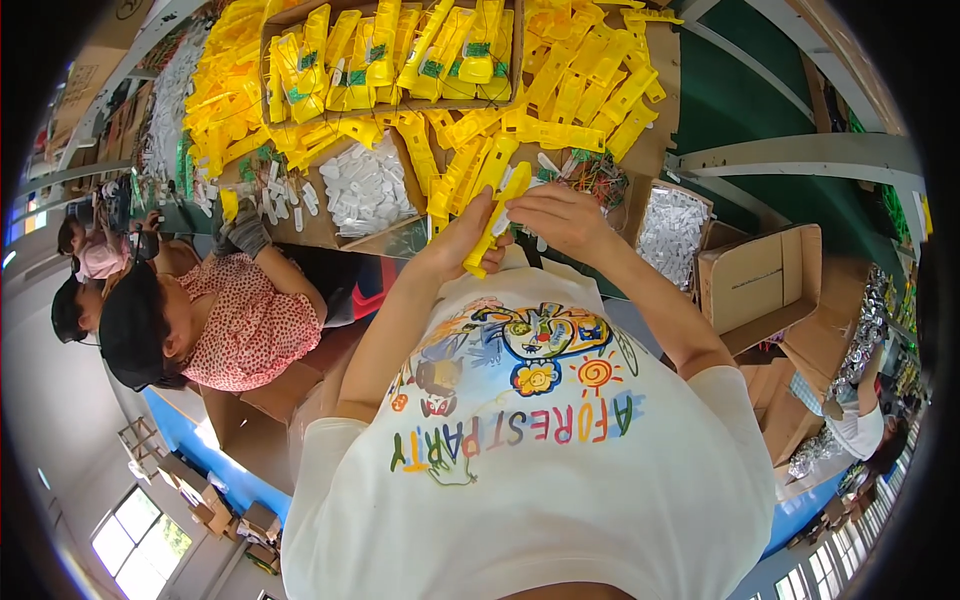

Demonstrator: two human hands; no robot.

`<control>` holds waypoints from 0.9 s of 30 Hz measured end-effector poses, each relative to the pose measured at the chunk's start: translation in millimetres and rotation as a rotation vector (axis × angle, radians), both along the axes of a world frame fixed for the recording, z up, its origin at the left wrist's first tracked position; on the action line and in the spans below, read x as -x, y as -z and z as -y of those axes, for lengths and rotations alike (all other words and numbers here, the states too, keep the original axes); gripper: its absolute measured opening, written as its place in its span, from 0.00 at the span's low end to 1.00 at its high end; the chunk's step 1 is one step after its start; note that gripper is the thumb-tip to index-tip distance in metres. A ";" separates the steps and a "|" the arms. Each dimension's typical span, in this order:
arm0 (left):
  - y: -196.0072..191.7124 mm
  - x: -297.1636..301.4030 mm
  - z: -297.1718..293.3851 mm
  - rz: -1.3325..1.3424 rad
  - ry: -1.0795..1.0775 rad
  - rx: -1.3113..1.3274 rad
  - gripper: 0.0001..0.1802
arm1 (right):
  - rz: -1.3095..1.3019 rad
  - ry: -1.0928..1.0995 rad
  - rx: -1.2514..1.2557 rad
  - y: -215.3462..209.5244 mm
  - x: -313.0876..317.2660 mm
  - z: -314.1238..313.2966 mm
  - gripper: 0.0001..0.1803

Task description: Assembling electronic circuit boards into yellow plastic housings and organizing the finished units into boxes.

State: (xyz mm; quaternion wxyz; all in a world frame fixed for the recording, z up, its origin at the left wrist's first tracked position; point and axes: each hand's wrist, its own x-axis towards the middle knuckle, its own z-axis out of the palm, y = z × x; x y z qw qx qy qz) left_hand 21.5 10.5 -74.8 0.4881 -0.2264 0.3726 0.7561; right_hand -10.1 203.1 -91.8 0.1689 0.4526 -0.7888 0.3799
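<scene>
My left hand (462,240) is wrapped round a long, narrow yellow plastic shell (478,262), tilted in front of my chest. Thumb and fingertips of my right hand (562,214) are pinched together at the shell's right side; what they hold, if anything, is hidden. A slim white strip (501,224) shows along the shell between the hands. Just beyond, more yellow shells (462,178) lie close together on the bench. To the left of my hands is a heap of small white plastic pieces (365,188); on the right lie thin coloured wires (600,178).
A cardboard tray (518,50) of yellow shells with green circuit boards stands at the back, amid loose shells. Right, a box of small clear-white parts (672,232) adjoins an open carton (758,280). A gloved co-worker (250,320) sits close on my left.
</scene>
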 end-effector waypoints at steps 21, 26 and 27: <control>8.3 -5.9 -2.6 0.025 -0.070 -0.056 0.21 | -0.025 -0.159 -0.053 2.7 -1.1 -2.6 0.15; 13.7 -15.2 -14.2 -0.063 -0.254 -0.103 0.19 | 0.141 -0.091 -0.135 -13.5 -1.6 6.3 0.13; 13.5 -14.8 -15.2 -0.086 -0.328 -0.066 0.19 | 0.140 -0.088 -0.136 -13.9 -2.2 7.7 0.13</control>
